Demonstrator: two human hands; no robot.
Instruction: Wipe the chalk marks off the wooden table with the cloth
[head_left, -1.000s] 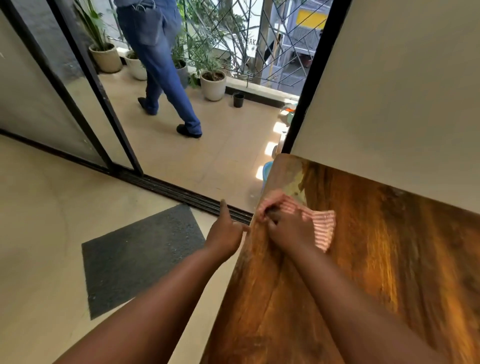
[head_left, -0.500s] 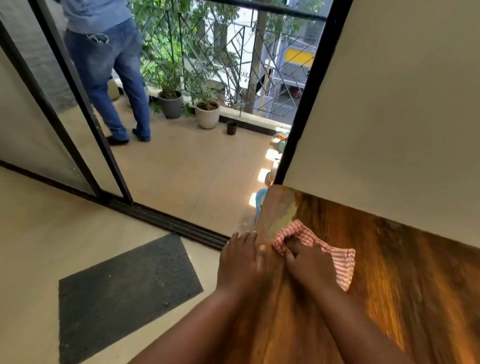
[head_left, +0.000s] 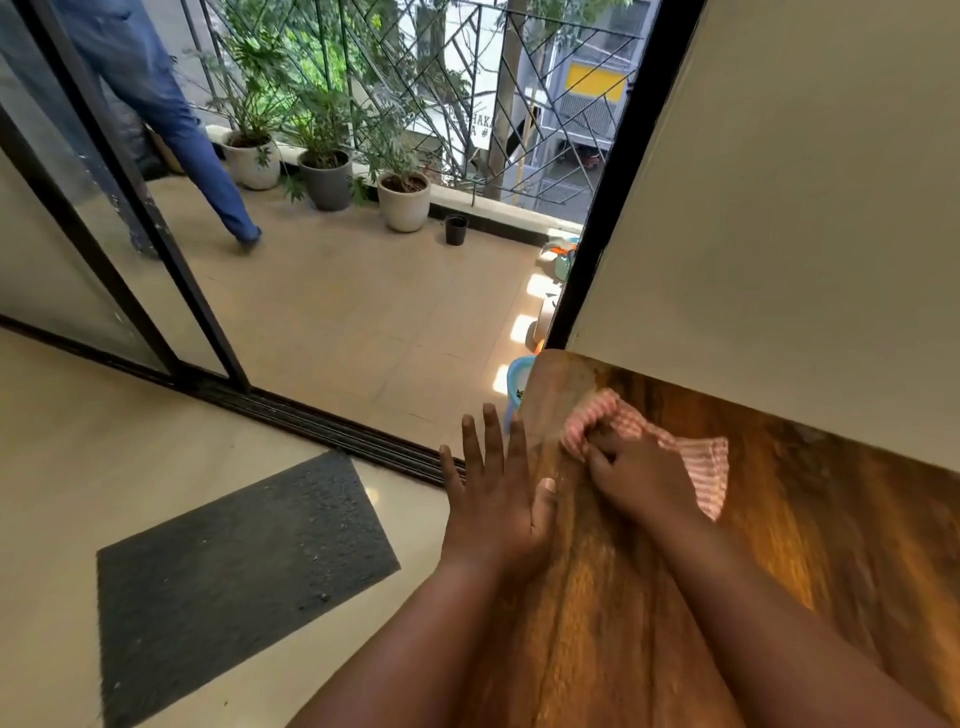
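A polished wooden table (head_left: 779, 545) fills the lower right, its far edge against a cream wall. A pale, dusty patch (head_left: 553, 395) shows at its far left corner. My right hand (head_left: 639, 480) is shut on a red-and-white striped cloth (head_left: 696, 467) and presses it on the tabletop just right of that patch. My left hand (head_left: 493, 499) lies flat with fingers spread at the table's left edge, holding nothing.
A dark doormat (head_left: 234, 566) lies on the tiled floor at left. Beyond a sliding glass door track (head_left: 332, 426) is a balcony with several potted plants (head_left: 402, 202). A person in blue jeans (head_left: 171, 119) walks there. A blue tub (head_left: 519, 379) sits beside the table corner.
My left hand has opened and moved onto the table's left edge. The cloth has shifted along the far left corner under my right hand. The person on the balcony has walked left.
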